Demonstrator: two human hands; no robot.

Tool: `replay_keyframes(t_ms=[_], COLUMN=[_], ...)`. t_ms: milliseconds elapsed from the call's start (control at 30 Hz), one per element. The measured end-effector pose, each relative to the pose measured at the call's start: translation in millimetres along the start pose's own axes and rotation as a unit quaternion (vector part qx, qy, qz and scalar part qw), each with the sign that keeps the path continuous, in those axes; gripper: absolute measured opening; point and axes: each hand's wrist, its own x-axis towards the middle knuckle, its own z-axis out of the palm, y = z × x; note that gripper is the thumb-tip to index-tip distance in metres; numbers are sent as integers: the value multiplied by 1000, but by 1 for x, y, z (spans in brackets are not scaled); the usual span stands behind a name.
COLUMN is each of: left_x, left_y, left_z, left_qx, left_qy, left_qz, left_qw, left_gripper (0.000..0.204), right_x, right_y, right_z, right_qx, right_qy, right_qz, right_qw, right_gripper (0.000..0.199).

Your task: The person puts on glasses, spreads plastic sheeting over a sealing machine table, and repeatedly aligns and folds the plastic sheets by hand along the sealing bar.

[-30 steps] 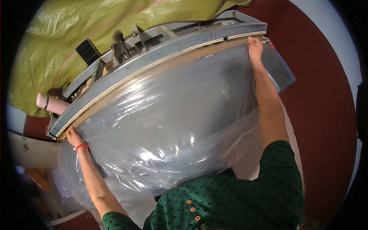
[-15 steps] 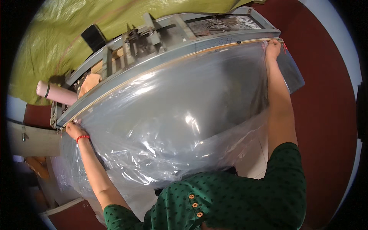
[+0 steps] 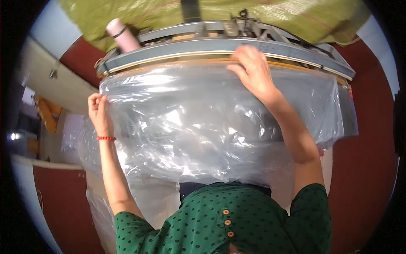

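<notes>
A wide sheet of clear plastic film, wrinkled and shiny, spreads from a long grey metal bar toward my body. At its far left corner my left hand, a red bead bracelet on the wrist, is closed with fingertips pinching the film's edge. My right hand hovers near the middle of the bar, thumb apart from the slightly blurred fingers, and nothing shows in it. An orange-brown strip runs along the near side of the bar, partly hidden behind the right hand.
Behind the bar, the metal frame carries clamp-like parts and a pink bottle. A yellow-green sheet covers the area beyond. More clear film hangs at lower left. Dark red floor lies to the right.
My right hand has let go of the film's right corner and moved left to mid-bar. My left hand has come off the bar's end, still pinching film. The view has turned left.
</notes>
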Motion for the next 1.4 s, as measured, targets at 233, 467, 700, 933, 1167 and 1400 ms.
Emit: replay_keyframes(t_ms=[233,467,700,933,1167,1400], left_x=[-20,-114,-214,-297,-173,-62], left_y=[-49,-10,12,-38,-2,21], left_z=[-87,-37,-23,48,23,-105], left_qx=[478,481,283,169,16,541], left_qy=[-142,-294,-257,-441,110,-97], left_qz=[-114,67,-133,-244,-206,28], left_qw=[859,823,914,847,972,835], left_gripper=[30,38,18,30,22,21], right_x=[-60,-196,-235,-233,-239,-239], right_y=[37,209,232,231,223,238], right_z=[-33,-191,-242,-242,-245,-242], right_qx=[296,-140,-243,-265,-262,-191], right_qy=[-229,-152,-114,-114,-110,-77], right_qz=[366,407,427,417,449,421], right_qw=[852,890,863,862,847,884], right_gripper=[19,26,31,31,32,30])
